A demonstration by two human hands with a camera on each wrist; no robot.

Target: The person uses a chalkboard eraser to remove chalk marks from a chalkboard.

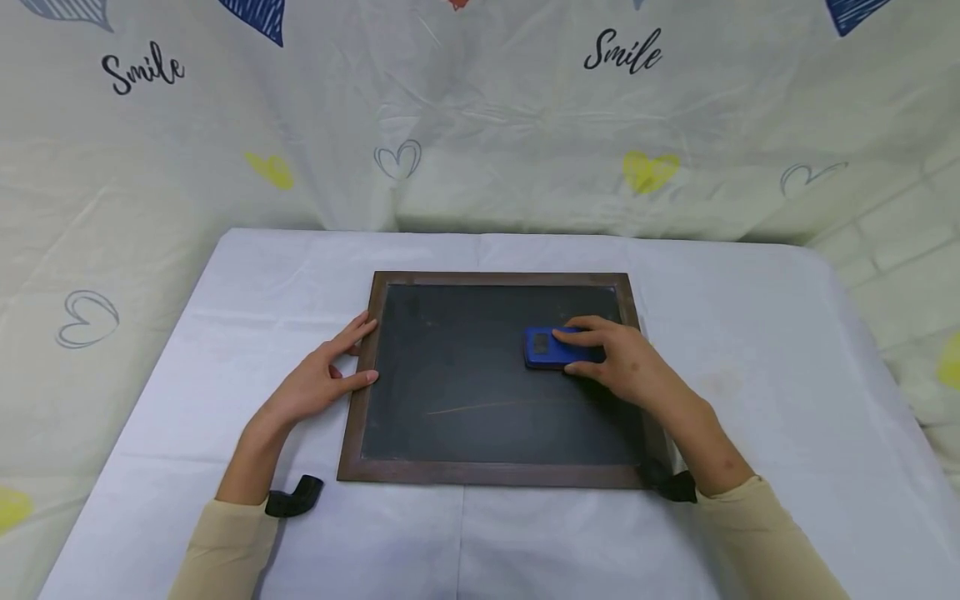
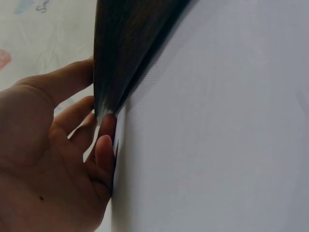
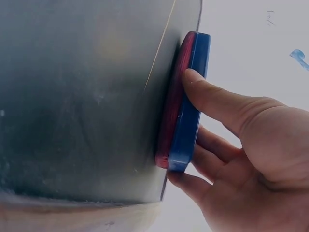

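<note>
A chalkboard (image 1: 480,392) in a brown wooden frame (image 1: 358,400) lies flat on the table. My right hand (image 1: 626,362) grips a blue eraser (image 1: 546,347) with a red felt underside (image 3: 170,116), pressed flat on the board's upper right part. Thumb and fingers (image 3: 217,99) curl round the eraser's blue back (image 3: 190,106). My left hand (image 1: 318,379) rests on the table with straight fingers touching the frame's left edge (image 2: 113,63). A faint chalk line (image 1: 495,406) crosses the board's lower half.
A white cloth (image 1: 750,333) covers the table. A printed fabric backdrop (image 1: 480,125) with hearts hangs behind and at both sides. Black wrist straps (image 1: 294,497) show at both cuffs.
</note>
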